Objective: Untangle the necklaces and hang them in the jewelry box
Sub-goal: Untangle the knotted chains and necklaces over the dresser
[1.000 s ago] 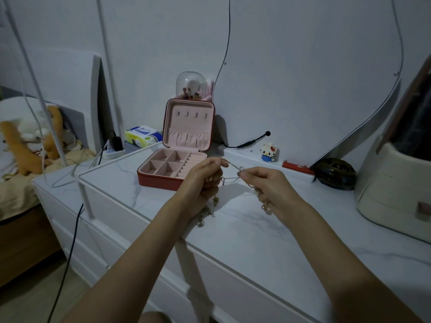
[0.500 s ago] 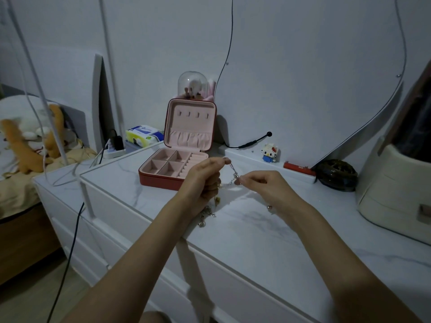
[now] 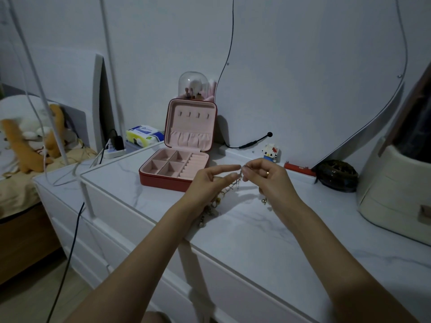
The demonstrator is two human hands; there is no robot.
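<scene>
The tangled necklaces hang between the two hands above the worktop: the right hand pinches the chain at its top, the left hand has its fingers spread loose beside it, gripping nothing visible. The step in hand is judged to be untangling; next, one strand must be freed. The open jewelry box, hooks bare, stands just beyond the left hand by the wall.

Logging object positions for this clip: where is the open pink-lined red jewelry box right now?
In the head view, the red jewelry box sits left of centre on the white marble-look dresser top, just beyond the left hand, its lid upright before a clear dome.
</scene>
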